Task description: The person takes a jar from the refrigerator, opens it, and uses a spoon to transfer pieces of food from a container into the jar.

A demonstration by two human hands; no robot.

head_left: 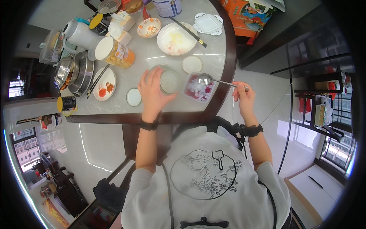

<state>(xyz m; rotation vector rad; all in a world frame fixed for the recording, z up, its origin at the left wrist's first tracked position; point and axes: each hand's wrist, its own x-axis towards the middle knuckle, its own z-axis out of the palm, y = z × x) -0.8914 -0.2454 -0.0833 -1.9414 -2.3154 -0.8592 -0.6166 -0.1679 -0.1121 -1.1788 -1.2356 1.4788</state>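
Observation:
My left hand (153, 93) curves around the left side of a clear glass jar (169, 81), its thumb along the near side. Something pale shows in the jar; I cannot make out what. Between the fingers of my right hand (245, 96) is the handle of a metal spoon (205, 79). The spoon's bowl lies over the far part of a plastic container (211, 97). White and dark pink pieces (198, 89) fill that container, which stands right of the jar near the table edge. Round white lids (192, 64) lie beyond the container and left of my left hand.
Farther back are a white plate (175, 43) with chopsticks (190, 33) across it, a patterned bowl (149, 27) and a white square lid (208, 23). To the left stand a tall snack jar (115, 53), a sauce-stained plate (104, 88) and metal bowls (83, 74). The dark table rim (183, 116) curves before me.

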